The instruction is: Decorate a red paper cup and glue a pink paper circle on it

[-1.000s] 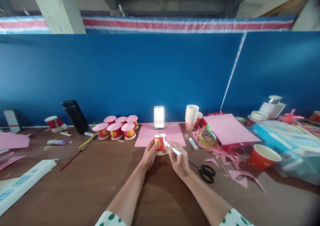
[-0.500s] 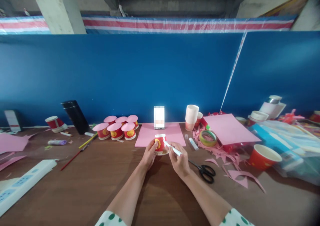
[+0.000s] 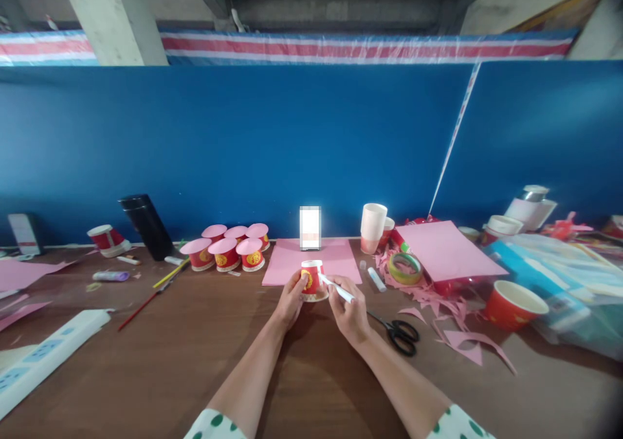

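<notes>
My left hand (image 3: pixel 291 299) is closed around the side of a small red paper cup (image 3: pixel 309 277) with a gold emblem, held upside down above the table. My right hand (image 3: pixel 350 309) pinches a white marker pen (image 3: pixel 342 291), its tip against the white band on the cup's right side. Behind the cup lies a pink paper sheet (image 3: pixel 282 261). To the left stand several red cups (image 3: pixel 225 257) topped with pink paper discs. Black-handled scissors (image 3: pixel 403 336) rest right of my right hand.
Right of centre are stacked white cups (image 3: pixel 374 222), a tape roll (image 3: pixel 405 268), another white pen (image 3: pixel 377 279), pink scraps (image 3: pixel 464 345) and a red cup (image 3: pixel 516 304). Leftward are a black flask (image 3: pixel 146 227), paintbrushes (image 3: pixel 146 308) and a power strip (image 3: pixel 53 355). A blue partition (image 3: pixel 311 128) stands behind.
My hands, the cup and the marker pen stay almost exactly where they were. At the far left, the pink paper has shifted slightly.
</notes>
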Motion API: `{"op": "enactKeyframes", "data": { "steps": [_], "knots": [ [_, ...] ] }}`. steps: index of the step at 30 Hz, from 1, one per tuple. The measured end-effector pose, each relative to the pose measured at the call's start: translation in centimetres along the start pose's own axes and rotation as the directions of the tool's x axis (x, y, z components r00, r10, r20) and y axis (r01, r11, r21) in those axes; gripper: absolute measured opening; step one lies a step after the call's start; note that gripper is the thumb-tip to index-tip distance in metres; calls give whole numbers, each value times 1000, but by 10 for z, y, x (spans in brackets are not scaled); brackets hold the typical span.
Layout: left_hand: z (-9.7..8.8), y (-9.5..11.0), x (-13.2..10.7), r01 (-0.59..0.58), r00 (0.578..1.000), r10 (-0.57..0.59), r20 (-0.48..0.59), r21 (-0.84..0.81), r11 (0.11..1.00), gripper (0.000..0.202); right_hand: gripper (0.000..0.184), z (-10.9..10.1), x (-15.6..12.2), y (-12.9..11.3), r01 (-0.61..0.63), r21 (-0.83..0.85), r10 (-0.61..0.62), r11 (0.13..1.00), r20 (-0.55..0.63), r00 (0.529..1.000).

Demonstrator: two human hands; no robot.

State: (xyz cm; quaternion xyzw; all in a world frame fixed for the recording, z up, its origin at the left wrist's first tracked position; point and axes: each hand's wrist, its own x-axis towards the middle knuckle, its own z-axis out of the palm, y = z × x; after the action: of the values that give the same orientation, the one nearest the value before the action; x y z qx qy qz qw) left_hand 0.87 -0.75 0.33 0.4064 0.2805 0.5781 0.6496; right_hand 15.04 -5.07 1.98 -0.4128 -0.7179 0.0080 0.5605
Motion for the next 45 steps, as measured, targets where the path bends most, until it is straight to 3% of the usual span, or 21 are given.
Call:
{"op": "enactKeyframes", "data": {
  "steps": [33,45],
  "knots": [
    [-1,-2,1,3,1000,-3,1,-10,1000,33,21,-1,-1,-5,-14,81,9,997,67,998],
    [0,-1,0,2,1000,-2,-5,-12,1000,39,21,-2,2,-7,9,29,-10,1000,38,999]
  ]
}}
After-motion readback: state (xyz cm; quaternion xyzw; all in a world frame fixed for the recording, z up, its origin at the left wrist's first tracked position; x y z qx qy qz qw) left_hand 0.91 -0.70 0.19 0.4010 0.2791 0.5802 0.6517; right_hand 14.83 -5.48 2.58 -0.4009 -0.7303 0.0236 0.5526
